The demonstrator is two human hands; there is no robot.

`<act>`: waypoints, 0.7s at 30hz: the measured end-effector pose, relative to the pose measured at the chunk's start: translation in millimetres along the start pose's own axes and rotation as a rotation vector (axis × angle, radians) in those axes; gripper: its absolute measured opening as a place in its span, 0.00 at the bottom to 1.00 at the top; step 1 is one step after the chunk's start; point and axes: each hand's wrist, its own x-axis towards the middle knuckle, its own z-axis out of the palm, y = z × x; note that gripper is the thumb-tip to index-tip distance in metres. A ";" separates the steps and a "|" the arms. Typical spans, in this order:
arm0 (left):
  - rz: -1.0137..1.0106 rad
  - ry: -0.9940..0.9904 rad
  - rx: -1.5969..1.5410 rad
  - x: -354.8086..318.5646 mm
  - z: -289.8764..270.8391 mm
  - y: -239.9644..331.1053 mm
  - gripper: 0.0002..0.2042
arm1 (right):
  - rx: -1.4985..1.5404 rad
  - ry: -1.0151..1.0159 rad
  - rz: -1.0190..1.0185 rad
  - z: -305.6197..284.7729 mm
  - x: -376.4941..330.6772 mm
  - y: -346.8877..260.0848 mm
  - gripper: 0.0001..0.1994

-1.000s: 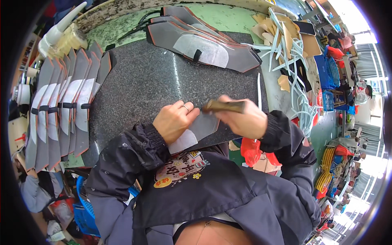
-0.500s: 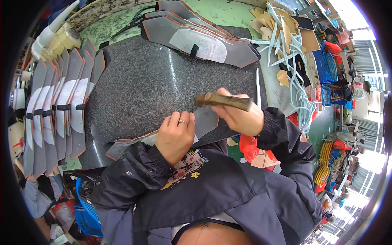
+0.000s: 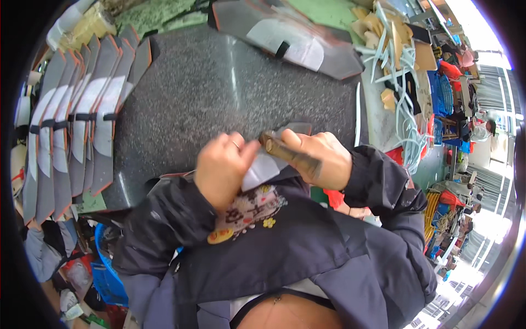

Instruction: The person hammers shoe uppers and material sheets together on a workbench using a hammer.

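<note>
While the left hand (image 3: 222, 170) pinches a grey cut piece (image 3: 268, 162) at frame centre, the right hand (image 3: 320, 159) is clenched around a brown tool (image 3: 287, 155) pressed against it. Bare dark table (image 3: 219, 93) lies open above, between stacked pieces (image 3: 82, 115) at left and upper right.

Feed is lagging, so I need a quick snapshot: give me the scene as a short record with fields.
left hand: left hand, blurred, touching a grey cut piece
right hand: right hand gripping a brown tool handle over the piece
surface: dark stone slab
left of slab: overlapping row of grey pieces
far edge: more grey pieces
right side: pale strips and scraps
</note>
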 end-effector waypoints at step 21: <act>0.039 0.097 -0.082 -56.7 0.0 -22.3 0.11 | 0.002 0.153 0.006 17.8 15.6 -25.6 0.08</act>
